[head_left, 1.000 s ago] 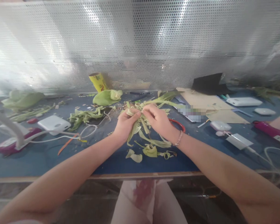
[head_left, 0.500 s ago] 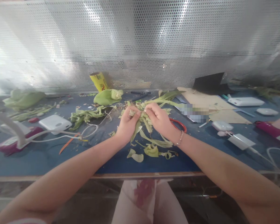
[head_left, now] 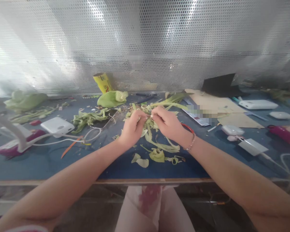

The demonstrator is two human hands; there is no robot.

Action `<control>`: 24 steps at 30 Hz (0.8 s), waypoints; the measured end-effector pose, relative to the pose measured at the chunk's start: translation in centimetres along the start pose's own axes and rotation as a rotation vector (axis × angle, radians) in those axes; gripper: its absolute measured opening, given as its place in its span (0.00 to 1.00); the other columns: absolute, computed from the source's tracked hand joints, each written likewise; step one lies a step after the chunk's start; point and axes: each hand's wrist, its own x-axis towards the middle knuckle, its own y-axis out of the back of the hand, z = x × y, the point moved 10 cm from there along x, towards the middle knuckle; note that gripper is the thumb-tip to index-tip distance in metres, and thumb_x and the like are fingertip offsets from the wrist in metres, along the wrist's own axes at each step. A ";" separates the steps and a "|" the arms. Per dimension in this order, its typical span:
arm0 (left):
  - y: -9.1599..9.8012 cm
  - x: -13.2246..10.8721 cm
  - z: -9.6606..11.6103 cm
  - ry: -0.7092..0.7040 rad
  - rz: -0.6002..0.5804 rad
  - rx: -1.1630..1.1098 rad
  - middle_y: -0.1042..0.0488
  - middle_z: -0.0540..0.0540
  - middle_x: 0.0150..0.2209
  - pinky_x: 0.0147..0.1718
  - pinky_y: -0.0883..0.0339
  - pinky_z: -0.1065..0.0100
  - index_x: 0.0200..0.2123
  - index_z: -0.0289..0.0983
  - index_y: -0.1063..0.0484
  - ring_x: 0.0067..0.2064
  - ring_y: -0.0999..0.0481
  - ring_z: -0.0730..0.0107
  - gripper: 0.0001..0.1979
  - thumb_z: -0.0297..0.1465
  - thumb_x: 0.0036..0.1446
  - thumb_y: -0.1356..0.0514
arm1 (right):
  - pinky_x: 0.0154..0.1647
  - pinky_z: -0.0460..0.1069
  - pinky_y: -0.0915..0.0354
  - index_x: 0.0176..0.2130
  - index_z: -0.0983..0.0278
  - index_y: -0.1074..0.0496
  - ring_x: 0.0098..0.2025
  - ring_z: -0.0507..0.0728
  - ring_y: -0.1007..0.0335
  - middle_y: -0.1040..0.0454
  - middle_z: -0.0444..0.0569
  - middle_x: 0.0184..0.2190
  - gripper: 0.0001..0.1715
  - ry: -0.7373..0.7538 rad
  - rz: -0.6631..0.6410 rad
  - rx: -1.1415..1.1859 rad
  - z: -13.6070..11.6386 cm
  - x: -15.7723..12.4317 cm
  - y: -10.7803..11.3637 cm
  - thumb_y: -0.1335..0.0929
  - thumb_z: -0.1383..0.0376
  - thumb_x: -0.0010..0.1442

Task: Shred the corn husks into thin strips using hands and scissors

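A narrow pinch: my left hand (head_left: pixel 132 126) and right hand (head_left: pixel 168 121) hold what looks like a thin leaf strand (head_left: pixel 148 115) at centre. Less leaf now hangs below the left, so I judge the piece smaller; a curled leaf (head_left: pixel 157 155) lies toward six o'clock.

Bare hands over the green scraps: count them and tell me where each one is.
2. The left hand is on the left over the green scraps; the right hand is on the right, fingertips near the left's. Some fingers are hidden.
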 end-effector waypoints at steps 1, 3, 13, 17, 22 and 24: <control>-0.1 -0.1 0.2 -0.014 -0.008 0.010 0.28 0.48 0.31 0.33 0.39 0.70 0.31 0.40 0.34 0.31 0.32 0.71 0.01 0.30 0.53 0.44 | 0.27 0.46 0.48 0.32 0.62 0.41 0.23 0.49 0.45 0.40 0.42 0.24 0.09 0.003 -0.006 -0.020 -0.2 0.0 0.0 0.44 0.63 0.63; -0.3 -0.3 0.3 -0.022 -0.019 0.037 0.27 0.48 0.32 0.33 0.38 0.70 0.32 0.40 0.34 0.32 0.31 0.71 0.01 0.29 0.54 0.45 | 0.27 0.46 0.49 0.32 0.62 0.42 0.24 0.51 0.44 0.40 0.43 0.24 0.09 -0.003 -0.012 -0.067 -0.5 0.0 -0.1 0.45 0.64 0.64; -0.5 -0.5 0.0 0.027 -0.012 0.025 0.27 0.48 0.30 0.34 0.39 0.70 0.31 0.41 0.33 0.31 0.31 0.70 0.01 0.30 0.52 0.43 | 0.25 0.47 0.52 0.36 0.62 0.39 0.27 0.53 0.41 0.34 0.47 0.28 0.10 0.048 -0.087 -0.213 -0.5 0.1 -1.0 0.46 0.68 0.62; -0.1 -0.5 -0.5 0.078 0.053 -0.034 0.31 0.50 0.29 0.31 0.41 0.70 0.31 0.40 0.35 0.28 0.35 0.73 0.03 0.32 0.53 0.43 | 0.25 0.46 0.50 0.38 0.61 0.38 0.23 0.51 0.42 0.36 0.43 0.23 0.11 0.009 -0.074 -0.108 0.2 0.2 -0.9 0.45 0.60 0.64; -0.3 -0.6 -1.7 0.173 0.084 -0.109 0.37 0.52 0.26 0.29 0.45 0.69 0.31 0.41 0.39 0.25 0.41 0.74 0.05 0.33 0.55 0.44 | 0.26 0.45 0.47 0.37 0.61 0.36 0.21 0.49 0.44 0.39 0.40 0.20 0.13 -0.060 0.003 0.017 0.8 0.3 -0.5 0.44 0.58 0.64; -0.1 -0.6 -1.8 0.182 0.103 -0.130 0.38 0.53 0.26 0.29 0.45 0.69 0.31 0.40 0.39 0.26 0.41 0.74 0.05 0.33 0.55 0.44 | 0.27 0.45 0.46 0.36 0.61 0.36 0.22 0.49 0.43 0.38 0.40 0.21 0.13 -0.084 0.035 0.035 1.1 0.2 -0.4 0.44 0.57 0.64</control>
